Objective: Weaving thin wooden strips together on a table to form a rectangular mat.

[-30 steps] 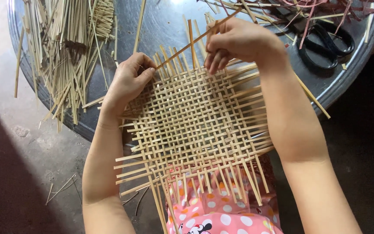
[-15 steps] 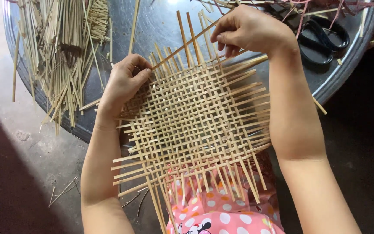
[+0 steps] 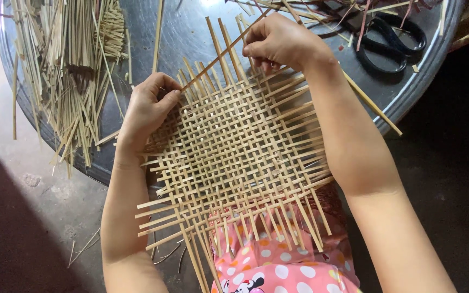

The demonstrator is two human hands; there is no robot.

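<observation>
Closest to where the person sits, pink cloth with white dots (image 3: 283, 266) shows under the near fringe of a woven mat (image 3: 234, 163), an open checker of flat, pale bamboo slats that lies half over the lap and half on the edge of a round dark metal table (image 3: 191, 38). It looks light and springy, stiff along each slat yet loose where the ends stick out unwoven, so I'd guess it is best held at the woven body near an edge, not by a free end that could slide out or snap. The left hand (image 3: 147, 106) presses down on the mat's far left corner, fingers curled over the slats there. Just beyond it and to the right, the right hand (image 3: 280, 40) is closed in a pinch on a single long strip (image 3: 218, 57) that slants across the far edge toward the left thumb. Left of both hands lies a heap of loose strips (image 3: 66, 70), thin and straw-coloured; past the right hand rest black-handled scissors (image 3: 389, 40) among trimmings.
</observation>
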